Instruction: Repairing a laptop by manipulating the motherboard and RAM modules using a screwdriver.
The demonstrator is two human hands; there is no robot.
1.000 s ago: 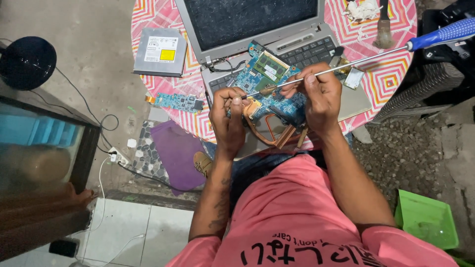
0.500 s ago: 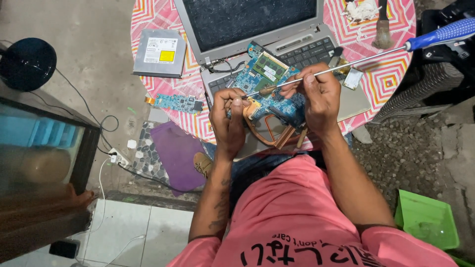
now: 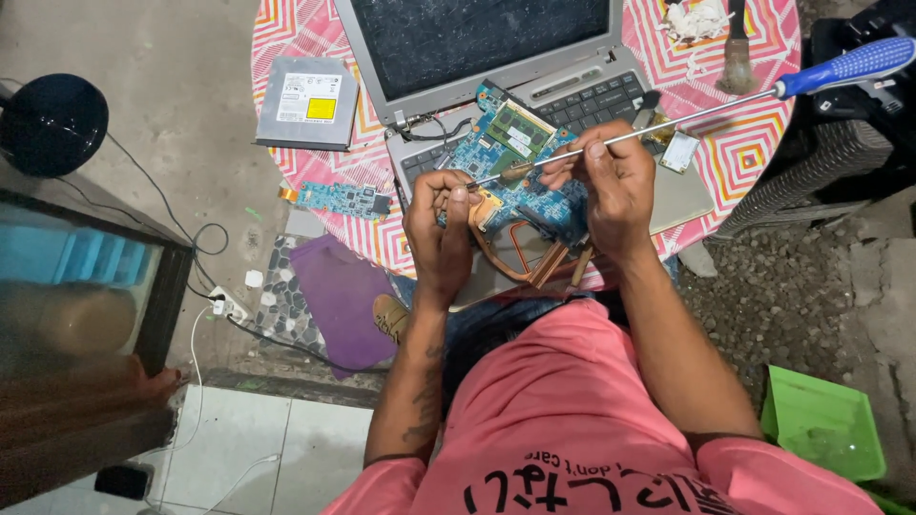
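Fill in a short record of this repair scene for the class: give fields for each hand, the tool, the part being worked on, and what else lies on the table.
left hand: grips the near-left edge of the blue circuit board
right hand: pinches the metal shaft of the screwdriver
tool: long screwdriver, blue handle at upper right, tip at the board
part: blue circuit board with copper heat pipe, held over an open laptop
table: round, zigzag cloth; optical drive, small blue board, brush

Pink shirt (image 3: 572, 420) (black lettering, partly cut off); forearm tattoo (image 3: 425, 401), apparently.
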